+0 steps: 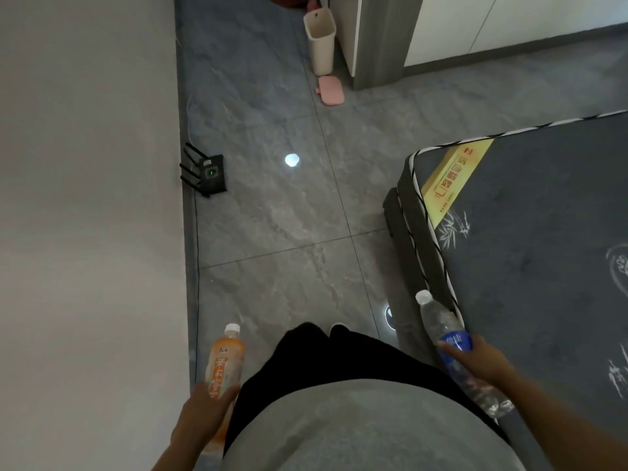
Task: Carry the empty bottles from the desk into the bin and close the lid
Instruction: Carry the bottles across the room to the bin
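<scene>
A person stands on a grey tiled floor (pixel 289 215) between a wall (pixel 85 198) and a bare mattress (pixel 526 249). At the floor's far edge, an open cream bin (pixel 320 42) stands beside a cabinet (pixel 373 39), its pink lid (pixel 329 90) lying flat just in front. The left hand (pixel 200 416) is wrapped around an orange bottle (pixel 222 365); the right hand (pixel 482 363) is clamped on a clear bottle (pixel 441 321). A black router (pixel 209 173) sits at the wall's foot.

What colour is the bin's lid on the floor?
Pink flat plastic lid, beside the cream bin; head view.
</scene>
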`<action>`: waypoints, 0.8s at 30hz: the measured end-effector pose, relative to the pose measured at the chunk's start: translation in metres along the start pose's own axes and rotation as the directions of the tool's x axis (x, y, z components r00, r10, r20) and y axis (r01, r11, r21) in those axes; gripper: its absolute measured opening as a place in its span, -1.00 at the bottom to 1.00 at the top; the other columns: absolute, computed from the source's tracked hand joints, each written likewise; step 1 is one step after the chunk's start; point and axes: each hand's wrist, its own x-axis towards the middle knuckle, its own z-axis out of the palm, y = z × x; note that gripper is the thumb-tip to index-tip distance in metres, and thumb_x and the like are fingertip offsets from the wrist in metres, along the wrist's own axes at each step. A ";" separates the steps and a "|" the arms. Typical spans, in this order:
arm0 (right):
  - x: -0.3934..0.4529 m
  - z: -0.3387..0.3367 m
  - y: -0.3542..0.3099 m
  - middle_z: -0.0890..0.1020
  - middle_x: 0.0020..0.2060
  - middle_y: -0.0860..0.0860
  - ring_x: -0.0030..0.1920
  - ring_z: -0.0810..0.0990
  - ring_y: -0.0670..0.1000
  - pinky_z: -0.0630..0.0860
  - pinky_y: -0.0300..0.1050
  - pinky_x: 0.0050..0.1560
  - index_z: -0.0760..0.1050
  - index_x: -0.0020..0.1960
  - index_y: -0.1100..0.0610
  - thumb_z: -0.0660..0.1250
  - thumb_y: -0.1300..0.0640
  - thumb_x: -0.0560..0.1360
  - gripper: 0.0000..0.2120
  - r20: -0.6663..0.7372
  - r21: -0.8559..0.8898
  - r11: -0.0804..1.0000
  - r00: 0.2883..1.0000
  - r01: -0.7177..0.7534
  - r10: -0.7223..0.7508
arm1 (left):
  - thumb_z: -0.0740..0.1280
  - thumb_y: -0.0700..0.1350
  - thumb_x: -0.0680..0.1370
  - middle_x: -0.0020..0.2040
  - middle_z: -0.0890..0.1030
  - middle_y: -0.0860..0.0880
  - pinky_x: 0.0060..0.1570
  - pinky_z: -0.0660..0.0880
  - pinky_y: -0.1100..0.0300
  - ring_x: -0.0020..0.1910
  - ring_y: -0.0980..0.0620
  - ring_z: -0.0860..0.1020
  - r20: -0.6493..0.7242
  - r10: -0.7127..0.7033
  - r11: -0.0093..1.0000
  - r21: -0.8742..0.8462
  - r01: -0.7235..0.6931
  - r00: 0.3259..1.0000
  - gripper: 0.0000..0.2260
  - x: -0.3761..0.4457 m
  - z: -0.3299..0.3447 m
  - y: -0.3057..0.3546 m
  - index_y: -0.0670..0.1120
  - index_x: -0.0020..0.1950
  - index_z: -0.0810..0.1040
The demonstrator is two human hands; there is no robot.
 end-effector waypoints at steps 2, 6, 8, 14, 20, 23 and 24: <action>0.011 -0.015 -0.034 0.55 0.16 0.26 0.16 0.53 0.26 0.40 -0.04 0.06 0.35 0.30 0.29 0.39 -0.15 0.40 -0.33 -0.006 -0.018 0.999 0.999 0.033 -0.033 | 0.41 0.13 0.40 -0.06 0.46 -0.14 -0.04 0.42 0.09 -0.11 -0.12 0.45 0.022 -0.046 0.999 -0.026 0.046 0.999 -0.45 0.003 -0.002 0.010 -0.21 0.19 0.37; 0.039 -0.037 -0.095 0.54 0.19 0.25 0.16 0.53 0.26 0.43 0.01 0.11 0.34 0.31 0.28 0.38 -0.15 0.42 -0.34 0.008 -0.023 0.997 0.997 0.072 -0.072 | 0.44 0.14 0.37 0.05 0.52 -0.21 -0.02 0.39 0.11 -0.08 -0.11 0.44 0.055 -0.127 0.990 -0.061 0.131 0.990 -0.39 0.022 -0.013 0.040 -0.22 0.22 0.38; 0.054 -0.045 -0.120 0.54 0.18 0.24 0.15 0.54 0.23 0.43 0.00 0.07 0.33 0.31 0.27 0.37 -0.14 0.42 -0.35 0.017 -0.017 0.996 0.996 0.084 -0.084 | 0.44 0.12 0.38 0.08 0.54 -0.23 0.00 0.40 0.10 -0.08 -0.12 0.46 0.054 -0.134 0.988 -0.075 0.138 0.989 -0.41 0.038 -0.023 0.058 -0.23 0.22 0.39; 0.089 -0.061 -0.178 0.53 0.17 0.27 0.15 0.53 0.25 0.45 0.05 0.11 0.31 0.32 0.30 0.37 -0.13 0.42 -0.33 0.052 -0.035 0.999 0.999 0.013 -0.011 | 0.41 0.11 0.41 -0.06 0.48 -0.12 -0.14 0.38 0.14 -0.12 -0.09 0.46 0.024 -0.069 0.996 -0.048 0.070 0.997 -0.46 0.090 -0.072 0.137 -0.20 0.20 0.37; 0.114 -0.077 -0.214 0.56 -0.02 0.20 0.00 0.57 0.21 0.45 -0.04 -0.03 0.39 0.25 0.31 0.38 -0.13 0.42 -0.39 0.059 -0.010 0.995 0.994 -0.097 0.097 | 0.37 0.15 0.43 0.08 0.54 -0.19 -0.12 0.36 0.14 -0.10 -0.09 0.44 0.002 0.043 0.999 0.002 -0.043 0.999 -0.46 0.144 -0.127 0.231 -0.19 0.23 0.36; 0.128 -0.092 -0.236 0.56 0.12 0.28 0.09 0.56 0.24 0.46 0.00 0.07 0.37 0.29 0.32 0.37 -0.13 0.43 -0.36 0.078 0.013 0.992 0.989 -0.124 0.122 | 0.35 0.16 0.44 0.01 0.49 -0.15 -0.10 0.37 0.13 -0.10 -0.09 0.45 0.012 0.091 0.996 0.001 -0.091 0.996 -0.45 0.164 -0.148 0.277 -0.19 0.23 0.34; 0.133 -0.097 -0.246 0.56 0.13 0.28 0.10 0.56 0.24 0.45 -0.01 0.07 0.37 0.29 0.33 0.36 -0.13 0.43 -0.36 0.079 0.014 0.990 0.988 -0.137 0.136 | 0.34 0.17 0.44 0.02 0.49 -0.14 -0.09 0.38 0.12 -0.11 -0.08 0.45 0.009 0.102 0.995 0.008 -0.102 0.995 -0.45 0.172 -0.153 0.292 -0.18 0.24 0.34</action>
